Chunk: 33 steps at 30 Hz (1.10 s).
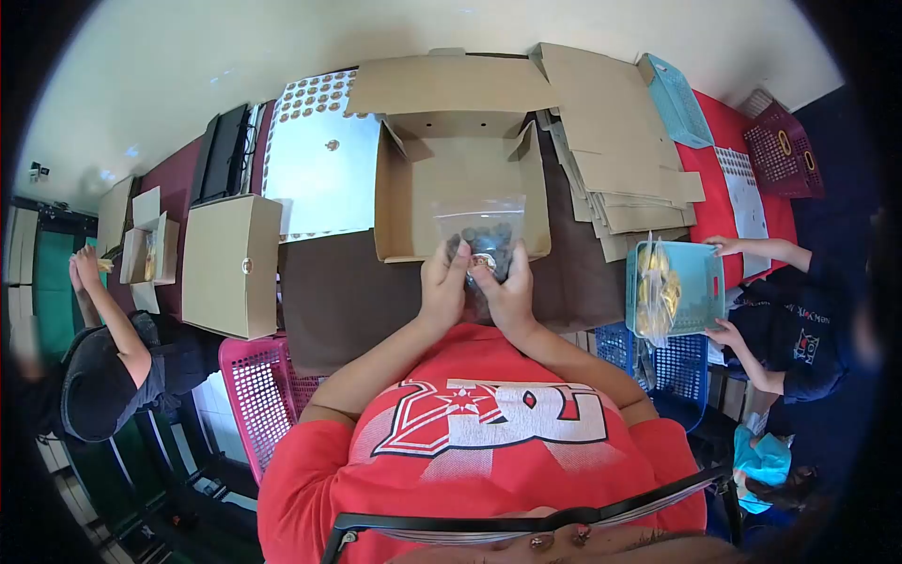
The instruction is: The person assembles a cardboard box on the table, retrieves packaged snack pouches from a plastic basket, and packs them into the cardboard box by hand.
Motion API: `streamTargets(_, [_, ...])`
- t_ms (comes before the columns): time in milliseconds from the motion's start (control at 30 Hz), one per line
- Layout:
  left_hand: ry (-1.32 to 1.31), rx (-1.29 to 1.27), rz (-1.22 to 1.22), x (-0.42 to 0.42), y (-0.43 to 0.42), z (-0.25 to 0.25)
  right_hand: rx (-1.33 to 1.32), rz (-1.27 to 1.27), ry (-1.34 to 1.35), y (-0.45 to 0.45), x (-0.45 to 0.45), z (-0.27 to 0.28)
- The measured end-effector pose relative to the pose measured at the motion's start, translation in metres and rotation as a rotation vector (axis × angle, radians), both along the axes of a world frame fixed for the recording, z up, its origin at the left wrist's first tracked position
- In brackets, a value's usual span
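Head view: dark-covered table (329, 301) spread beneath work. Flat cardboard stack (620, 160) laid right of open cardboard box (460, 169); sheet of round stickers (315, 179) laid left. Clear bag (477, 226) of dark pieces held near box's near edge. Bag gripped by left hand (445, 289) and right hand (507, 293), both partly closed, thumbs in front, other fingers mostly hidden. Round sticker (482, 263) touched by thumb.

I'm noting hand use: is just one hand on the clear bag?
No, the left hand and the right hand both hold the clear bag.
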<state>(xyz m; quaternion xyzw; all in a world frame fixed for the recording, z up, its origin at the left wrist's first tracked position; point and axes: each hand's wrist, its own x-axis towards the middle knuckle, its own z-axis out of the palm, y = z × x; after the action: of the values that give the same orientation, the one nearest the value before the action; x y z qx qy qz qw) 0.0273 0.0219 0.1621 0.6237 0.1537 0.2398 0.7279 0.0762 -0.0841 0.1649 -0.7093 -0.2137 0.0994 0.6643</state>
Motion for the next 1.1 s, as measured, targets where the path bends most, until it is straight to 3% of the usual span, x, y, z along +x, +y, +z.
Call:
streamTargets(100, [0.005, -0.084, 0.03, -0.002, -0.002, 0.002, 0.058, 0.106, 0.15, 0.004, 0.003, -0.009])
streamTargets(300, [-0.002, 0.036, 0.051, -0.003, -0.006, -0.004, 0.093, 0.06, 0.11, 0.0, 0.002, -0.009])
streamTargets(433, [-0.025, -0.042, 0.041, 0.001, -0.011, 0.0, 0.075, 0.019, 0.126, -0.003, 0.006, -0.013])
streamTargets(500, [-0.046, -0.075, 0.058, 0.004, -0.011, -0.004, 0.2, 0.023, 0.311, -0.003, 0.008, -0.011])
streamTargets(633, [-0.019, -0.085, 0.024, 0.003, -0.009, -0.003, 0.167, 0.069, 0.231, -0.003, 0.007, -0.006])
streamTargets(700, [0.091, 0.048, 0.029, 0.001, -0.005, 0.002, 0.025, 0.099, 0.233, -0.005, 0.008, -0.012])
streamTargets(800, [0.119, 0.011, -0.023, -0.003, 0.002, -0.004, 0.114, 0.205, 0.259, -0.004, 0.004, -0.013])
streamTargets(1033, [0.097, -0.082, -0.076, -0.006, 0.006, -0.009, 0.051, 0.339, 0.206, -0.014, 0.008, -0.016])
streamTargets(1100, [0.073, -0.101, -0.082, -0.003, 0.006, -0.018, 0.096, 0.341, 0.382, -0.016, 0.008, -0.011])
